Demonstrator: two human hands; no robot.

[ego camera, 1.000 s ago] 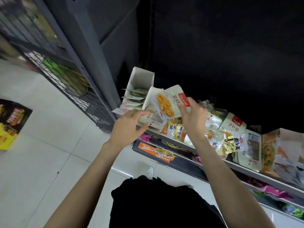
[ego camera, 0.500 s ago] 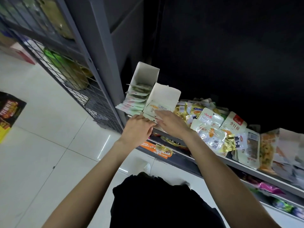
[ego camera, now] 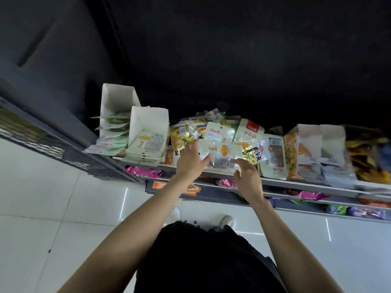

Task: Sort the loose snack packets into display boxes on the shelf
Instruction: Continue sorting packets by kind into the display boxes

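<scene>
Both hands reach over a heap of glossy, crinkled foil and plastic snack packets [ego camera: 220, 142] lying loose on the grey metal shelf [ego camera: 296, 182]. The left hand [ego camera: 190, 161] lies with straight fingers spread on the pile; the right hand [ego camera: 247, 176] hovers just beside it, fingers relaxed and empty. Leftward, two white cardboard display boxes [ego camera: 148, 121] stand tilted, holding flat pale packets.

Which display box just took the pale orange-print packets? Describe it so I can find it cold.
Find the top shelf and follow it to its left end, where two white display boxes stand. It is the second box from the left, shorter than its neighbour, holding pale packets with an orange picture, not greenish ones.
</scene>
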